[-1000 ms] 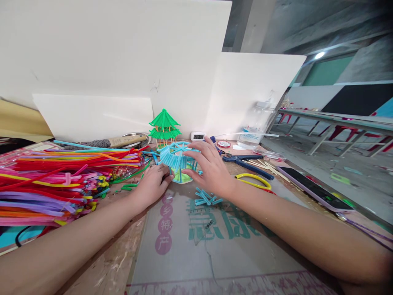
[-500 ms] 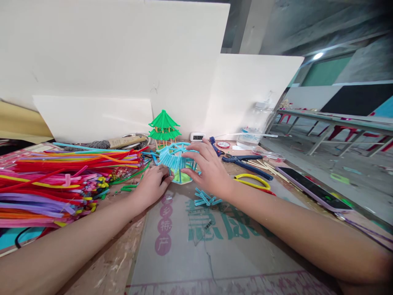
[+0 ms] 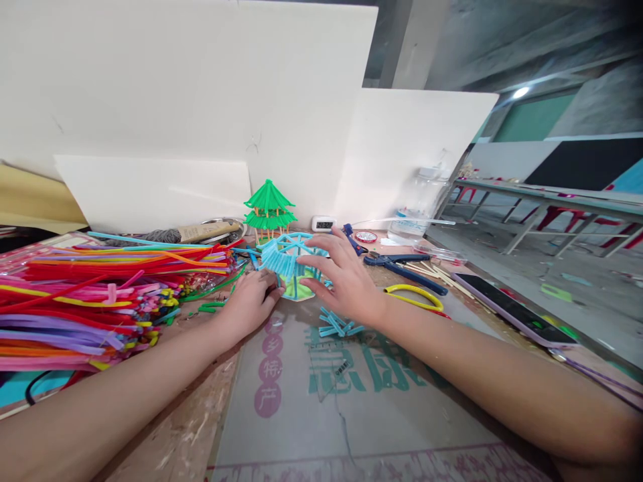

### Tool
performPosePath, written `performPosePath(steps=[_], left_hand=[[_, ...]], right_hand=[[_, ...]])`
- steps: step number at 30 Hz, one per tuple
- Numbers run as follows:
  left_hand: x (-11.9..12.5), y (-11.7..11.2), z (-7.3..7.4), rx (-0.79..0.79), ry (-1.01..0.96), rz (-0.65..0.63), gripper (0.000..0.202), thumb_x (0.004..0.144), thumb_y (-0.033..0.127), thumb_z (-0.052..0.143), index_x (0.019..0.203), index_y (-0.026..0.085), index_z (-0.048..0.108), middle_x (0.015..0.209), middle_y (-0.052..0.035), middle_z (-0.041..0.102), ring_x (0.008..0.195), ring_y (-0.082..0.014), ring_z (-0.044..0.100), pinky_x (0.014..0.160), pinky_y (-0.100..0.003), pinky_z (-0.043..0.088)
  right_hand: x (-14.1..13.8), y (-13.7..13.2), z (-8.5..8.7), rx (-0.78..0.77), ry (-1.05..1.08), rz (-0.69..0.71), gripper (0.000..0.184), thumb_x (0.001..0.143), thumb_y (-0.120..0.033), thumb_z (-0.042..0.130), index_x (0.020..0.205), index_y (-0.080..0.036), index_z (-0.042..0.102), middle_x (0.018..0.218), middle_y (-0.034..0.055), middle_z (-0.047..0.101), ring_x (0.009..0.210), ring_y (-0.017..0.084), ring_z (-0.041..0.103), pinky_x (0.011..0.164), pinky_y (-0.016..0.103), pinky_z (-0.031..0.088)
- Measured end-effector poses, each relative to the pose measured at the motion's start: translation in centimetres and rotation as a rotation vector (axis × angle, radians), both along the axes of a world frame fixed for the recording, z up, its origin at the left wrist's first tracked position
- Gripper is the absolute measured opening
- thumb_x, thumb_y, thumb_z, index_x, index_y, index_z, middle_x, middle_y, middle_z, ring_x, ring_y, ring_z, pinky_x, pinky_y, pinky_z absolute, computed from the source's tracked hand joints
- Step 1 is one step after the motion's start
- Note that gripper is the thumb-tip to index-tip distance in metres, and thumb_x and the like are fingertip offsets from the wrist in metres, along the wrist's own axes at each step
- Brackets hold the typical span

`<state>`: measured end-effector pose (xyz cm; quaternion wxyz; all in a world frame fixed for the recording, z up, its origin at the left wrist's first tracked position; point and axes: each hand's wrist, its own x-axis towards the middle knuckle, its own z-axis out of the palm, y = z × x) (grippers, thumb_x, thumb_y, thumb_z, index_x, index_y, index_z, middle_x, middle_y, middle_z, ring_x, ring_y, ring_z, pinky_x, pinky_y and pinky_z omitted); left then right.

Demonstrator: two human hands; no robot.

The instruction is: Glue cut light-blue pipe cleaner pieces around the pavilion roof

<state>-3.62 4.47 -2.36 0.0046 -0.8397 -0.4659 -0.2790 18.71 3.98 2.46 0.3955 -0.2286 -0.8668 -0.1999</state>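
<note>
Standing just above the centre of the frame on a clear sheet (image 3: 281,438), the light-blue model (image 3: 281,259) has a green base and a roof ring slatted thickly on its left side. Purple circles (image 3: 268,367) low in the frame carry the characters 乡, 特 and 产; a further circle above them is only partly seen. Large teal characters (image 3: 384,371) run rightward beneath the right forearm, which cuts them off. The white timer's (image 3: 324,223) digits, the blue print on the bottle (image 3: 419,204) at upper right and the phone's (image 3: 512,309) screen are too small to read.

The left hand (image 3: 255,298) has its fingers bent in close at the model's left edge; its fingertips are partly hidden, so I cannot tell what they grip. The right hand (image 3: 346,278) is half open, thumb apart from curved fingers, covering the model's right side; whether it touches the roof is unclear. Short blue pieces (image 3: 340,323) lie below it, partly overlapping.
</note>
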Motion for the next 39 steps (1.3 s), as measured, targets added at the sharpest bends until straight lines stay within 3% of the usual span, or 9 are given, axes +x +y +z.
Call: performPosePath(steps=[3, 5, 8, 12, 17, 21, 26, 33, 39], left_hand=[[0.0, -0.1, 0.1, -0.003, 0.008, 0.000, 0.024, 0.095, 0.032, 0.044, 0.077, 0.019, 0.054, 0.087, -0.0067, 0.061, 0.085, -0.0228, 0.056, 0.072, -0.034, 0.039], [0.0, -0.1, 0.1, -0.005, 0.012, 0.000, 0.023, 0.095, 0.032, 0.044, 0.078, 0.019, 0.054, 0.087, -0.0068, 0.061, 0.086, -0.0230, 0.056, 0.073, -0.034, 0.040], [0.0, -0.1, 0.0, -0.008, 0.008, 0.002, 0.024, 0.094, 0.033, 0.044, 0.078, 0.019, 0.055, 0.087, -0.0072, 0.062, 0.086, -0.0232, 0.057, 0.073, -0.035, 0.040], [-0.1, 0.0, 0.0, -0.001, 0.013, -0.009, 0.026, 0.095, 0.033, 0.042, 0.079, 0.018, 0.056, 0.087, -0.0078, 0.062, 0.087, -0.0236, 0.057, 0.078, -0.036, 0.042], [-0.2, 0.2, 0.0, -0.008, 0.023, -0.022, 0.028, 0.095, 0.035, 0.041, 0.081, 0.018, 0.059, 0.088, -0.0089, 0.062, 0.088, -0.0252, 0.057, 0.079, -0.039, 0.043], [-0.3, 0.2, -0.1, -0.020, 0.021, -0.023, 0.028, 0.095, 0.036, 0.041, 0.083, 0.018, 0.060, 0.091, -0.0090, 0.063, 0.092, -0.0261, 0.057, 0.083, -0.040, 0.043], [-0.3, 0.2, -0.2, -0.024, 0.025, -0.011, 0.030, 0.095, 0.038, 0.040, 0.082, 0.018, 0.059, 0.087, -0.0085, 0.062, 0.089, -0.0261, 0.057, 0.080, -0.040, 0.043], [-0.2, 0.2, -0.1, -0.028, 0.025, -0.013, 0.031, 0.095, 0.037, 0.040, 0.084, 0.018, 0.061, 0.090, -0.0090, 0.062, 0.092, -0.0269, 0.057, 0.083, -0.042, 0.043], [-0.2, 0.2, 0.0, -0.048, 0.022, -0.019, 0.031, 0.096, 0.037, 0.040, 0.088, 0.017, 0.062, 0.095, -0.0095, 0.063, 0.096, -0.0268, 0.057, 0.087, -0.042, 0.044]], right_hand=[[0.2, -0.4, 1.8, -0.041, 0.019, 0.000, 0.017, 0.092, -0.032, 0.054, 0.101, -0.021, 0.063, 0.116, 0.0116, 0.063, 0.117, 0.025, 0.053, 0.106, 0.053, 0.035], [0.6, -1.0, 3.7, -0.174, -0.023, -0.033, 0.017, 0.092, -0.033, 0.053, 0.089, -0.020, 0.065, 0.091, 0.0072, 0.068, 0.093, 0.021, 0.060, 0.087, 0.040, 0.047], [1.6, -2.4, 6.5, -0.537, -0.213, -0.197, 0.019, 0.092, -0.033, 0.053, 0.084, -0.021, 0.066, 0.067, -0.0010, 0.064, 0.059, 0.014, 0.055, 0.057, 0.027, 0.038], [3.4, -3.3, 8.3, -0.725, -0.555, -0.232, 0.019, 0.088, -0.026, 0.052, 0.078, -0.023, 0.068, 0.069, -0.0024, 0.065, 0.060, 0.013, 0.053, 0.054, 0.026, 0.030], [6.3, -0.5, 7.7, -0.682, -0.465, -0.490, 0.009, 0.082, -0.028, 0.055, 0.084, -0.022, 0.062, 0.072, -0.0002, 0.063, 0.061, 0.014, 0.050, 0.053, 0.025, 0.027], [8.0, 2.0, 7.0, -0.738, -0.407, -0.552, 0.012, 0.080, -0.025, 0.055, 0.090, -0.021, 0.061, 0.078, 0.0009, 0.067, 0.063, 0.014, 0.053, 0.055, 0.024, 0.029], [8.4, 2.9, 6.5, -0.879, -0.430, -0.603, 0.015, 0.077, -0.013, 0.053, 0.083, -0.018, 0.065, 0.069, 0.0006, 0.069, 0.063, 0.014, 0.058, 0.055, 0.024, 0.031], [9.2, 4.5, 4.8, -0.747, -0.375, -0.654, 0.022, 0.088, -0.030, 0.051, 0.083, -0.017, 0.068, 0.070, 0.0048, 0.070, 0.063, 0.016, 0.059, 0.057, 0.025, 0.031], [10.3, 6.0, 3.5, -0.638, -0.278, -0.689, 0.012, 0.085, -0.023, 0.054, 0.086, -0.020, 0.066, 0.082, 0.0046, 0.071, 0.069, 0.017, 0.058, 0.057, 0.024, 0.031]])
